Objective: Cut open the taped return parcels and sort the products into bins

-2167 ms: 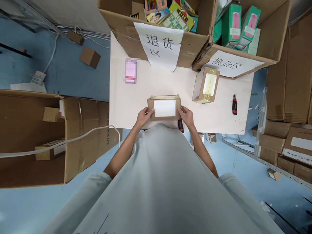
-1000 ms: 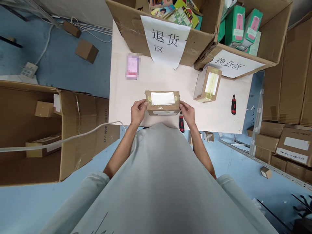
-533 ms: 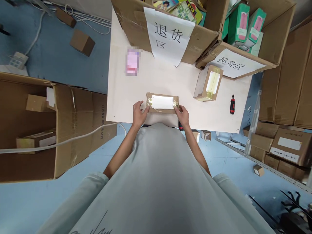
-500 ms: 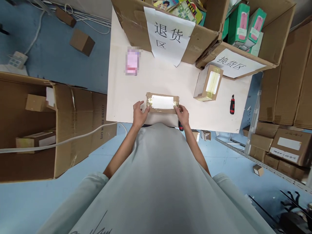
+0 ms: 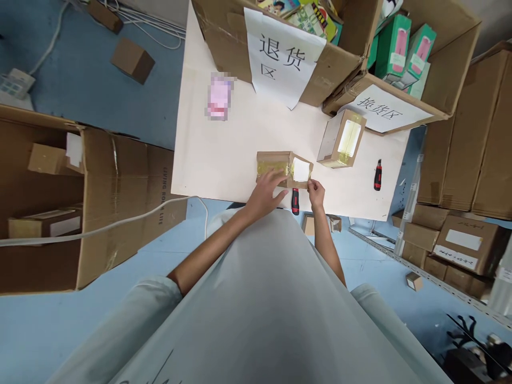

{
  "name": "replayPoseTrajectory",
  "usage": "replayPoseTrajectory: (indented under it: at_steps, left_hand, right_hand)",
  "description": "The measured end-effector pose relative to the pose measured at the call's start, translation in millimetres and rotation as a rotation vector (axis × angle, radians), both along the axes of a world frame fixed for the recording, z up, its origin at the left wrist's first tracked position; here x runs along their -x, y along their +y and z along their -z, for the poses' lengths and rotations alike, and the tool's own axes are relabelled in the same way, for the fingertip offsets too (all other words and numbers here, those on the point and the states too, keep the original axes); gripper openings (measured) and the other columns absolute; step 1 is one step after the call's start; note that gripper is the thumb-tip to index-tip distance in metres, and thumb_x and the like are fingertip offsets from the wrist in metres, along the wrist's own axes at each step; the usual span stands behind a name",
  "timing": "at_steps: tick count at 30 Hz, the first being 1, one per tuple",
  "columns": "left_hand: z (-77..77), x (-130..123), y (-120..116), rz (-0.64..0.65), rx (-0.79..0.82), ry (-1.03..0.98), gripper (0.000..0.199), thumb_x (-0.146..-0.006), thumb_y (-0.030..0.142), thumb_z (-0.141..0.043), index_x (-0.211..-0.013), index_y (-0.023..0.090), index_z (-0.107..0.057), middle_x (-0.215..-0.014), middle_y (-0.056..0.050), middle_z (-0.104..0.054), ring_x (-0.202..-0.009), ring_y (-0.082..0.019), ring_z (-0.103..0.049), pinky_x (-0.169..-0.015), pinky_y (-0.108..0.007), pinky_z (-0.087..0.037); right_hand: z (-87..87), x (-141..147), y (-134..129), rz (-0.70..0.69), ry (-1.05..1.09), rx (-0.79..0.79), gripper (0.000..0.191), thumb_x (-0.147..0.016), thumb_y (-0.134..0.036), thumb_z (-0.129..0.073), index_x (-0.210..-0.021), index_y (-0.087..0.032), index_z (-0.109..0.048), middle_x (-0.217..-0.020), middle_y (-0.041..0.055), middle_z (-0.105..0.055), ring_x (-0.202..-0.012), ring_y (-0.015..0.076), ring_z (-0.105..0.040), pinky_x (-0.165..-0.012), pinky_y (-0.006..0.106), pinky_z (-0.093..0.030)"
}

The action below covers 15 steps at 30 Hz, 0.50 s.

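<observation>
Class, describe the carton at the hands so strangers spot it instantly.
Find the pale table. Toward the person's edge is a taped carton. Unlike the neighbouring carton, it has the left hand over it and the right hand at a corner.

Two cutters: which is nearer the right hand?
The cutter at the table's near edge, between left hand and right hand; the other cutter lies farther right.

At the back of the table, a left carton holds books and a right carton holds boxes. Before the latter sits a parcel, a box cutter further right. Nearer, a cardboard box lies behind a second box cutter. Left of the table, a large carton contains packages.
</observation>
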<state>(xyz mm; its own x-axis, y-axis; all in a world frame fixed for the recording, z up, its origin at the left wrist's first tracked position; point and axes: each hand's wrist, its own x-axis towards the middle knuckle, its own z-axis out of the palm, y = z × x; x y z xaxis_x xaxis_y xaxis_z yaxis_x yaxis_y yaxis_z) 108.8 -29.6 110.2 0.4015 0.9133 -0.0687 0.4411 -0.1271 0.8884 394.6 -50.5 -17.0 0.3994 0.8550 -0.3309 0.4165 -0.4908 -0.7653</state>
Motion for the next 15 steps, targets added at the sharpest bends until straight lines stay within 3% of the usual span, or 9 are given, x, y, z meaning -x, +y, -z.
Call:
replayPoseTrajectory:
  at_steps: [3, 6, 11, 15]
  left_hand:
    - [2.6, 4.9, 0.0, -0.021, 0.021, 0.026, 0.047, -0.109, 0.040, -0.061, -0.155, 0.030, -0.063, -0.164, -0.012, -0.056, -0.165, -0.036, -0.040, -0.134, -0.060, -0.040]
    - [12.1, 16.0, 0.3, -0.125, 0.057, 0.059, 0.047, -0.108, 0.039, -0.062, -0.154, 0.030, -0.064, -0.160, -0.014, -0.054, -0.155, -0.034, -0.051, -0.128, -0.055, -0.048]
    - [43.1, 41.1, 6.5, -0.336, 0.080, 0.133, 0.040, -0.102, 0.036, -0.069, -0.140, 0.024, -0.070, -0.150, -0.016, -0.055, -0.146, -0.034, -0.054, -0.127, -0.054, -0.046]
    - [68.9, 70.5, 16.1, -0.420, 0.135, 0.135, 0.028, -0.101, 0.034, -0.068, -0.127, 0.025, -0.071, -0.138, -0.015, -0.066, -0.141, -0.035, -0.057, -0.129, -0.055, -0.042]
  right_hand:
    - [-1.7, 4.0, 1.7, 0.082, 0.072, 0.054, 0.058, -0.089, -0.071, -0.061, -0.109, -0.018, -0.075, -0.114, 0.0149, -0.082, -0.104, 0.0270, -0.074, -0.091, 0.042, -0.063]
    - [-8.9, 16.4, 6.2, 0.063, 0.133, 0.051, 0.060, -0.088, -0.073, -0.065, -0.108, -0.018, -0.076, -0.109, 0.0138, -0.083, -0.102, 0.0269, -0.075, -0.094, 0.042, -0.063]
    - [-30.9, 50.1, 15.6, -0.056, 0.069, 0.030, 0.057, -0.093, -0.070, -0.067, -0.110, -0.017, -0.080, -0.118, 0.0171, -0.083, -0.114, 0.0315, -0.076, -0.108, 0.047, -0.060]
    - [-60.4, 90.7, 18.7, -0.161, -0.064, 0.005, 0.053, -0.106, -0.062, -0.055, -0.122, -0.018, -0.081, -0.130, 0.0189, -0.078, -0.119, 0.0342, -0.075, -0.112, 0.052, -0.059]
